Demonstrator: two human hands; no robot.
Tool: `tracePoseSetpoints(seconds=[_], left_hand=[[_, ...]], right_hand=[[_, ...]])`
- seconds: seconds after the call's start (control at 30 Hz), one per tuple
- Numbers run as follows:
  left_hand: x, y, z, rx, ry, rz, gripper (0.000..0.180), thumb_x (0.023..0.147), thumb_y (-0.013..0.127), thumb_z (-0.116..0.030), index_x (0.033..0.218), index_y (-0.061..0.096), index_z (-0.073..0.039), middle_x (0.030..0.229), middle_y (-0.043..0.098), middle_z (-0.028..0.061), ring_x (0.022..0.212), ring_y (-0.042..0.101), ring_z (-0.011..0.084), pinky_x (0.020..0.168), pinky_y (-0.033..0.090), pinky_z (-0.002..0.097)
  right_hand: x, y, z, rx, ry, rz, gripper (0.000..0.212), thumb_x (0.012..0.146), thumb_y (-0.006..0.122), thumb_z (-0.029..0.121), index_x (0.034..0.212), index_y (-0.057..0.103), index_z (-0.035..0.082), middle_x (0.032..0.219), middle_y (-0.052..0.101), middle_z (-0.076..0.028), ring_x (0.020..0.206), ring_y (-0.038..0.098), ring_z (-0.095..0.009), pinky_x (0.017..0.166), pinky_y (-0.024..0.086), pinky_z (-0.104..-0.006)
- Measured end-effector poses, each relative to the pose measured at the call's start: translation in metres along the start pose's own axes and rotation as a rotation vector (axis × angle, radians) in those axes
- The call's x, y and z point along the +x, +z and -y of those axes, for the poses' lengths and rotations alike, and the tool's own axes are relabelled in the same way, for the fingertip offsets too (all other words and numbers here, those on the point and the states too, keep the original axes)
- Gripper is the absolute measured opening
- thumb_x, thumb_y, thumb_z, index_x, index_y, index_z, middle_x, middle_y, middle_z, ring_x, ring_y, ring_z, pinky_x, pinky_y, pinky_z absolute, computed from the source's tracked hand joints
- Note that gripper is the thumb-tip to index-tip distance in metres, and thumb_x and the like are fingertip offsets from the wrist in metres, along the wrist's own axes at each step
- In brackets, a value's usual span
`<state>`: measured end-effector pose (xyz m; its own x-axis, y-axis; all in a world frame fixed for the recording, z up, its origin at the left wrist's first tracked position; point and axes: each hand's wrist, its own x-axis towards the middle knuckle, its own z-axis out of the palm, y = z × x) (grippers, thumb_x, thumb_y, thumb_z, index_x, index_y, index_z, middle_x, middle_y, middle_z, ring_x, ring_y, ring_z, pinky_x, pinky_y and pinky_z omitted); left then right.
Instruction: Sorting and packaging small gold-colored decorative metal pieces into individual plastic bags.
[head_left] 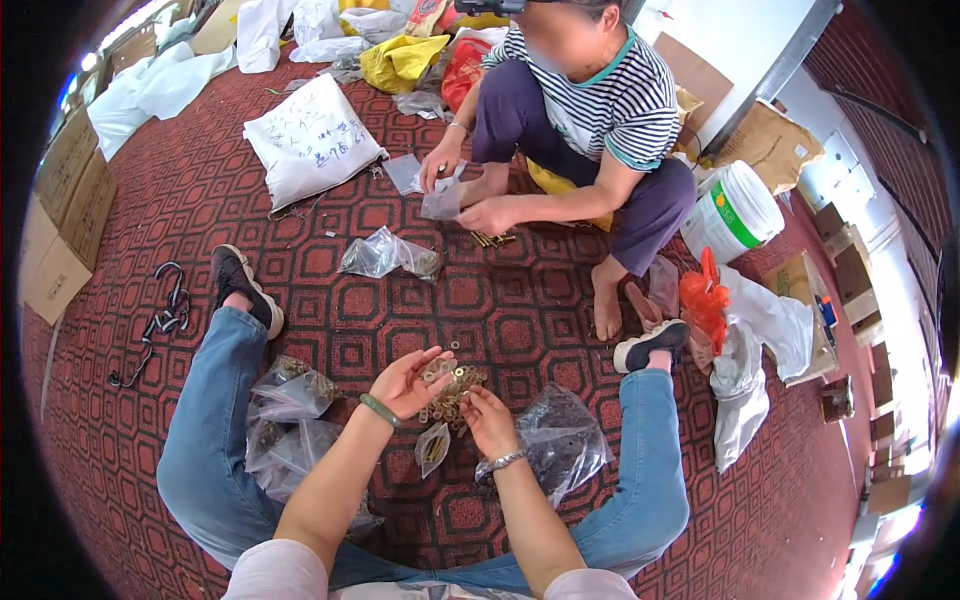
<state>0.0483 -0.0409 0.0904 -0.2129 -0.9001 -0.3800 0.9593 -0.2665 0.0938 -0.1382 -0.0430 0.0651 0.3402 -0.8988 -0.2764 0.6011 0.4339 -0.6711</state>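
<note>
My left hand (404, 386), with a green bangle at its wrist, is turned palm up with its fingers loosely extended. A few metal washers (432, 374) appear to rest on its fingers. Just to the right, the fingertips of my right hand (490, 424) come together at a washer by the edge of a loose washer pile (462, 384). Below the pile lies a small clear bag of brass-coloured screws (432, 450). Beside my right hand, a larger clear plastic bag (560, 440) contains dark small parts. Part of the pile is hidden by my hands.
Filled clear bags (292, 390) lie inside my left leg. Two more bags (390, 255) sit ahead on the patterned carpet. Opposite, a person (590, 130) handles a small clear bag (442, 203) near a white sack (312, 142). A white bucket (735, 215) stands at right, cartons (70, 215) at left.
</note>
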Motion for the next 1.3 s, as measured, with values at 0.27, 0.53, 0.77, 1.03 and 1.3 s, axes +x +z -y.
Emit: tracePoseSetpoints(seconds=[0.27, 0.53, 0.77, 1.03, 1.3], left_hand=[[0.003, 0.017, 0.006, 0.136, 0.063, -0.040, 0.027, 0.087, 0.049, -0.008, 0.112, 0.050, 0.004, 0.113, 0.056, 0.0171, 0.102, 0.056, 0.0251, 0.089, 0.047, 0.0365], [0.004, -0.004, 0.008, -0.003, -0.045, -0.074, 0.026, 0.087, 0.048, -0.007, 0.110, 0.050, 0.003, 0.113, 0.056, 0.0183, 0.102, 0.056, 0.0286, 0.091, 0.045, 0.0395], [0.004, -0.002, 0.015, -0.016, -0.111, -0.043, 0.026, 0.088, 0.046, -0.008, 0.112, 0.050, 0.002, 0.115, 0.055, 0.0178, 0.104, 0.056, 0.0289, 0.093, 0.045, 0.0392], [0.008, -0.009, 0.016, -0.028, -0.118, -0.070, 0.024, 0.087, 0.048, -0.008, 0.109, 0.051, 0.002, 0.111, 0.057, 0.0170, 0.099, 0.057, 0.0265, 0.089, 0.047, 0.0381], [0.011, -0.012, 0.023, -0.064, -0.157, -0.001, 0.019, 0.086, 0.051, -0.007, 0.103, 0.054, 0.000, 0.106, 0.060, 0.0151, 0.093, 0.060, 0.0261, 0.085, 0.049, 0.0361]], right_hand=[[0.004, 0.017, 0.024, 0.008, 0.166, -0.130, 0.020, 0.086, 0.054, 0.003, 0.105, 0.053, 0.000, 0.087, 0.058, -0.008, 0.076, 0.057, -0.013, 0.067, 0.051, -0.0209], [0.007, 0.020, 0.019, -0.007, 0.119, -0.115, 0.021, 0.086, 0.054, 0.002, 0.107, 0.052, -0.001, 0.088, 0.058, -0.008, 0.075, 0.058, -0.013, 0.068, 0.052, -0.0211], [0.006, 0.015, 0.014, -0.078, 0.081, -0.132, 0.019, 0.086, 0.055, 0.003, 0.104, 0.055, -0.001, 0.088, 0.059, -0.008, 0.075, 0.058, -0.012, 0.065, 0.050, -0.0196], [0.000, 0.041, 0.015, -0.848, -0.164, -0.094, 0.014, 0.081, 0.058, 0.003, 0.095, 0.060, 0.000, 0.084, 0.060, -0.005, 0.071, 0.055, -0.012, 0.060, 0.045, -0.0195], [0.001, 0.036, 0.013, -1.295, -0.609, 0.020, 0.012, 0.077, 0.060, 0.002, 0.088, 0.063, 0.003, 0.082, 0.061, -0.005, 0.064, 0.053, -0.013, 0.058, 0.043, -0.0227]])
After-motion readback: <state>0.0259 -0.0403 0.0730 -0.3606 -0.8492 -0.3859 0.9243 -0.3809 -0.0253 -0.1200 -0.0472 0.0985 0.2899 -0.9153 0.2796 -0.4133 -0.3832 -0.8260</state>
